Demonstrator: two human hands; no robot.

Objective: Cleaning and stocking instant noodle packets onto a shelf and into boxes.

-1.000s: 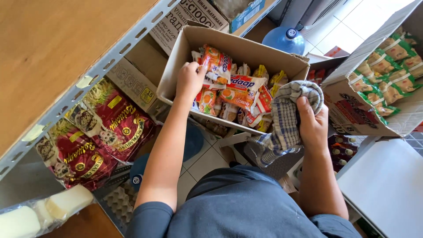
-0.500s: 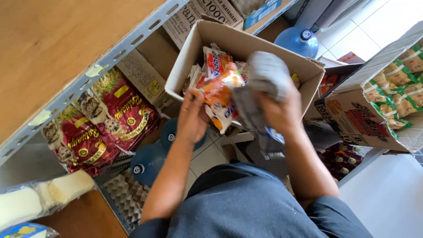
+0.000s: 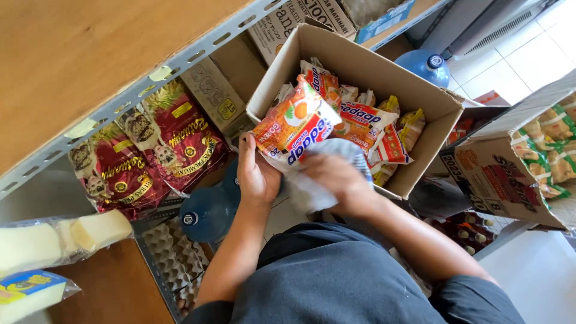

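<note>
My left hand (image 3: pixel 257 174) grips an orange, white and red noodle packet (image 3: pixel 294 123) by its lower edge, just in front of an open cardboard box (image 3: pixel 360 63). My right hand (image 3: pixel 336 177) presses a grey-white checked cloth (image 3: pixel 312 180) against the underside of that packet. The box holds several more packets of the same kind (image 3: pixel 372 129), standing and leaning. My dark shirt fills the bottom of the view.
A metal shelf rail (image 3: pixel 150 78) with a wooden board runs above left. Red rice sacks (image 3: pixel 150 150), blue water jugs (image 3: pixel 207 213), (image 3: pixel 423 63) and egg trays (image 3: pixel 174 258) lie below. A second carton (image 3: pixel 504 180) with green packets stands at right. Wrapped pale blocks (image 3: pixel 54 240) sit at left.
My left hand has lifted one packet out of the box toward me. My right hand has brought the cloth from the box's right side onto that packet.
</note>
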